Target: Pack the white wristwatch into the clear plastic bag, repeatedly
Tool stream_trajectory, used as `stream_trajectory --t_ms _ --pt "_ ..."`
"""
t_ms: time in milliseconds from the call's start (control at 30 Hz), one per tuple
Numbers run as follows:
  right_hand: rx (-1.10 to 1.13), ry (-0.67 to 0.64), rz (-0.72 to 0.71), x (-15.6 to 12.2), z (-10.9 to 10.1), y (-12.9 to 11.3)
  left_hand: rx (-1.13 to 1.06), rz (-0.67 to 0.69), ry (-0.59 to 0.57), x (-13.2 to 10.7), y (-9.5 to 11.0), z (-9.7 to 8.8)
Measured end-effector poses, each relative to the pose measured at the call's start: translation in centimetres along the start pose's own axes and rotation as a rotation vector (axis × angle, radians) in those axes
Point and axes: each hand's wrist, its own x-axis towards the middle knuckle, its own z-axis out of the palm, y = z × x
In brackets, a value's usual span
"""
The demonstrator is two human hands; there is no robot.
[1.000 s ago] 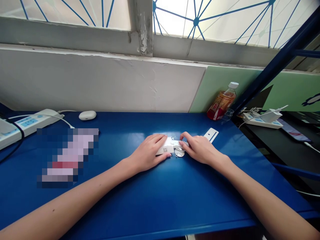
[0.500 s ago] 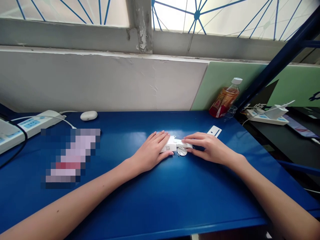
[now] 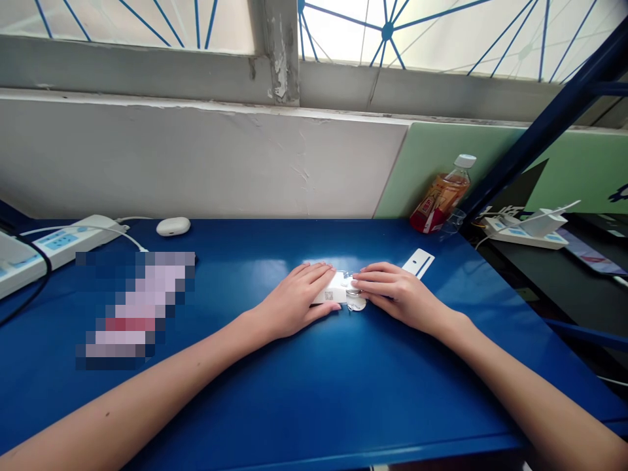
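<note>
A person's bare forearms stretch across a blue table (image 3: 314, 392) below a window (image 3: 441, 33) with blue struts. At far left a white power strip (image 3: 59, 243) lies along the table's edge, with a white cable (image 3: 130, 239) curving from it. Just to its right lies an item (image 3: 135, 307) too blurred to identify. Behind that, near the wall (image 3: 196, 157), sits a white earbud case (image 3: 173, 226).

At the table's middle the left hand (image 3: 294, 301) lies palm down over the left end of a small white box (image 3: 332, 292). Its fingers are flat across the top and its thumb is pressed along the near edge, so the grip is closed on the box and pins it to the table. A round white piece (image 3: 356, 303) rests on the table, touching the box's near right corner. The right hand (image 3: 400, 297) meets the box from the other side, fingers extended over its right end. The thumb is hidden beneath them, and I cannot tell whether that grip is closed or loose.

Just beyond the right hand lies a flat white strip (image 3: 418, 262) marked with a dark line. Farther right, a bottle (image 3: 440, 196) of amber drink with a white cap leans in the back corner against a green panel (image 3: 426, 157). Off the table, past a blue post (image 3: 540, 124), a second power strip (image 3: 510, 234) carries a white charger (image 3: 542, 222).
</note>
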Motion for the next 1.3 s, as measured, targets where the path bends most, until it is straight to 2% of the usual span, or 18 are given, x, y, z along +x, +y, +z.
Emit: stream_trajectory --t_ms 200,333,533,800,1300 --pt "-0.088 0.041 -0.041 -0.2 -0.1 0.4 0.046 0.004 -0.005 -0.1 0.0 0.1" --pt "-0.058 0.043 -0.042 0.0 0.5 0.2 0.085 0.001 -0.030 0.0 0.1 0.1" --pt "-0.001 0.039 0.037 0.3 1.4 0.0 0.129 -0.012 -0.047 0.1 0.3 0.2" --pt "-0.057 0.063 0.118 -0.1 0.6 0.1 0.113 -0.021 0.016 -0.1 0.2 0.4" --pt "0.116 -0.080 0.130 0.3 1.2 -1.7 0.111 0.008 0.087 0.0 0.4 0.5"
